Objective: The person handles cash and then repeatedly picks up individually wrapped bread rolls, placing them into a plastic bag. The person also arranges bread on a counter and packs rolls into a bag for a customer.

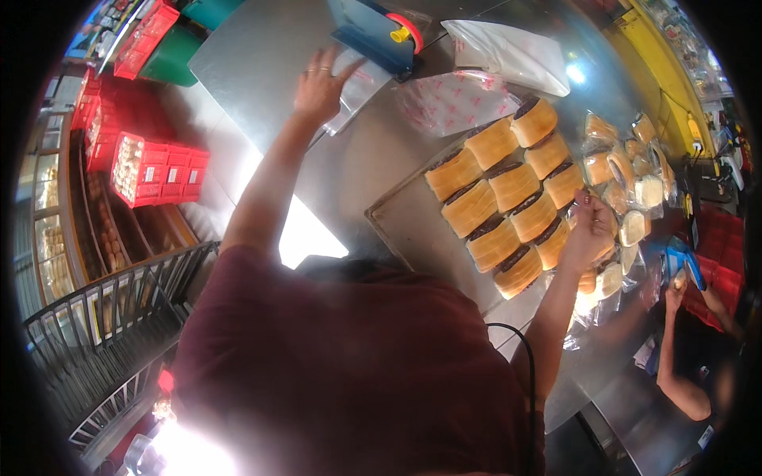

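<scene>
My left hand (322, 86) lies spread, fingers apart, at the edge of a stack of clear plastic bags (357, 83) beside a blue stand (372, 50) that carries a red and yellow tape roll (407, 33). Rows of golden bread buns with dark filling (495, 185) rest on a metal baking tray (411, 223). At the tray's right edge my right hand (589, 229) has its fingers drawn together near clear plastic; what they hold, if anything, is unclear. Right of that hand lies a pile of plastic-wrapped buns (622, 160).
A white plastic packet (509, 53) and a pink-printed clear bag (455, 101) lie behind the tray on the steel table (238, 65). Red crates (172, 172) stand on the floor at left, above a dark metal rack (125, 321). At right, a co-worker's arm (673, 357) is near a blue object.
</scene>
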Available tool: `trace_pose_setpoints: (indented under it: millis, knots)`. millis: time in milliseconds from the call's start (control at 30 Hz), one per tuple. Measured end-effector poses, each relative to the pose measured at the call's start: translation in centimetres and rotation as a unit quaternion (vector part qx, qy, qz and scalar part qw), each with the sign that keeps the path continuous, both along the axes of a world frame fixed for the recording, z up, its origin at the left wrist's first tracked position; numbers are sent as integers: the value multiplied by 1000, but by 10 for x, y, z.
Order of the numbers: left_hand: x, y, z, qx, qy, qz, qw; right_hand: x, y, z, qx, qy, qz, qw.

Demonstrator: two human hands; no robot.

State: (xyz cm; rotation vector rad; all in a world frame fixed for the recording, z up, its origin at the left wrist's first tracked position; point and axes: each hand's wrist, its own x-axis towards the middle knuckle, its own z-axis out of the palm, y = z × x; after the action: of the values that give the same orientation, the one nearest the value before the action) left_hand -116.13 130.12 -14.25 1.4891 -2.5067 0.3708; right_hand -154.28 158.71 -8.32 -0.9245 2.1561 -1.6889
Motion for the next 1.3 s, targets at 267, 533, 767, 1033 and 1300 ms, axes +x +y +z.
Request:
trace_pose_setpoints:
  millis: [267,533,767,1033,1300]
  knots:
    - [-42,26,50,270,44,-126,954,59,21,1,19,-117,147,982]
    - [-134,149,84,592,583,-224,509,98,16,0,98,-272,302,908]
    - [-159,183,46,580,669,-185,427,99,45,-21,-233,-437,50,867]
    - [-173,175,116,403,268,-448,751,102,43,43,34,206,71,975]
    - [-215,243,107,189,342,-536,748,83,35,13,-260,-485,10,835]
